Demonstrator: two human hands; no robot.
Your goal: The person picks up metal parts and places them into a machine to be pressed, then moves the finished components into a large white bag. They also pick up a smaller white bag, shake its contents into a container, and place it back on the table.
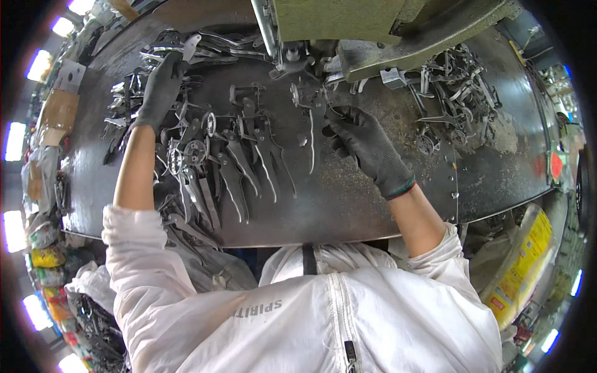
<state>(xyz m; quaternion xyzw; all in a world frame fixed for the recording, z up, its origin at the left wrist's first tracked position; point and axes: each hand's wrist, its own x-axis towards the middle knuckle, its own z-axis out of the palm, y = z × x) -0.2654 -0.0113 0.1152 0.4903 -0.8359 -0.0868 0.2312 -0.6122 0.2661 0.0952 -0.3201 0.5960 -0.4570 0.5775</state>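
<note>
My left hand, in a dark grey knit glove, is at the far left over a heap of metal parts. Its closed fingertips are on a flat, pale metal lever. My right hand, gloved the same way, is right of the middle. Its thumb and fingers pinch the upper end of a metal lever-handle assembly, whose long thin arm points toward me. Left of it, several similar handle assemblies lie side by side, some with round slotted discs.
A green machine frame overhangs the back middle of the dark metal table. More metal parts are heaped at the back right. Outside the table stand a cardboard box at left and a yellow bag at right.
</note>
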